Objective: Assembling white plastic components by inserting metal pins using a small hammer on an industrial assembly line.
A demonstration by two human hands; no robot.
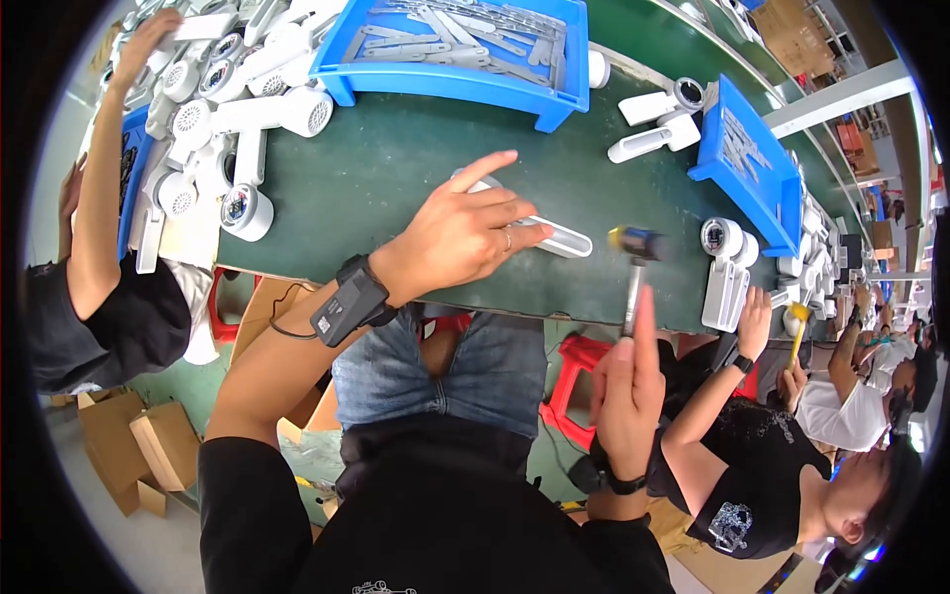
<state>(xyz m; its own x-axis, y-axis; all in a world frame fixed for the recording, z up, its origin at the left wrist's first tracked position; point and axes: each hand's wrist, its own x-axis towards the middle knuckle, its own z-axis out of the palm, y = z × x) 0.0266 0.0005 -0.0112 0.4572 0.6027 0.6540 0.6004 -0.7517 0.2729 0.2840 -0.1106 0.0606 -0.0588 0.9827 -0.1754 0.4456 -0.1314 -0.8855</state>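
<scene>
On the green table, my left hand [465, 236] lies over a white appliance with a long handle [560, 239], gripping it against the tabletop. The index finger sticks out, and the other fingers bend across the appliance. Much of its round end is hidden under the hand. My right hand [629, 394] is closed around the shaft of a small mallet [636, 244] with a yellow and dark blue head. Slightly blurred, that head is just right of the handle's tip, apart from it.
A blue tray [445, 81] of grey metal strips stands at the far side. White appliances [213, 129] heap up at left beside a co-worker's arm [97, 218]. Another blue tray [757, 193] and more appliances [725, 287] are at right, near a co-worker holding a yellow-headed mallet [796, 337].
</scene>
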